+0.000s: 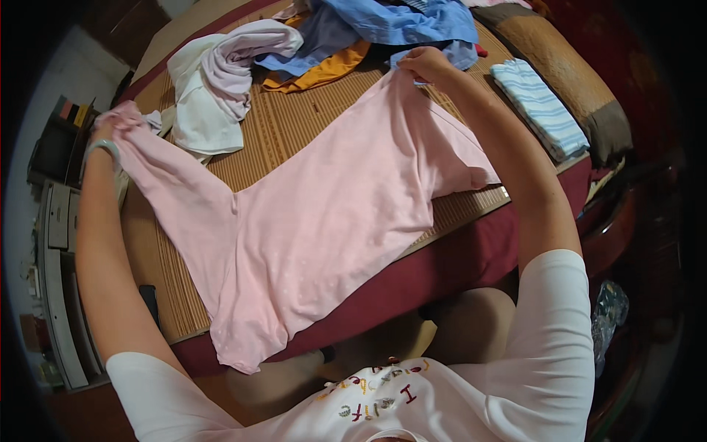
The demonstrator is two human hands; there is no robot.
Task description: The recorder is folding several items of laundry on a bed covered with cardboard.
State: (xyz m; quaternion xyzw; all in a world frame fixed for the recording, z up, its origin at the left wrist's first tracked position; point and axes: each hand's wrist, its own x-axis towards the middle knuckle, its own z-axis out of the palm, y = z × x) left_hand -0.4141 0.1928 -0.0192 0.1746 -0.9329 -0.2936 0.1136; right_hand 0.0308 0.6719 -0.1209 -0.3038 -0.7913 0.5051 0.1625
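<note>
A pale pink garment (324, 214) hangs stretched between my two hands, above a bamboo mat and the near edge of the bed. My left hand (110, 127), with a light bangle at its wrist, is closed on one bunched end at the far left. On the other side, my right hand (427, 65) pinches an upper corner of the cloth. A fold dips between the hands, and the lower part droops over the bed's front edge towards my lap. Whether it is a top or trousers I cannot tell.
Beyond the garment, white and pale lilac cloth (221, 81), a blue garment (398, 26) and an orange cloth (320, 70) lie heaped on the bamboo mat (280, 132). A folded blue-and-white striped cloth (539, 107) sits at the right, beside a brown pillow (567, 70). Drawers (59, 221) stand left.
</note>
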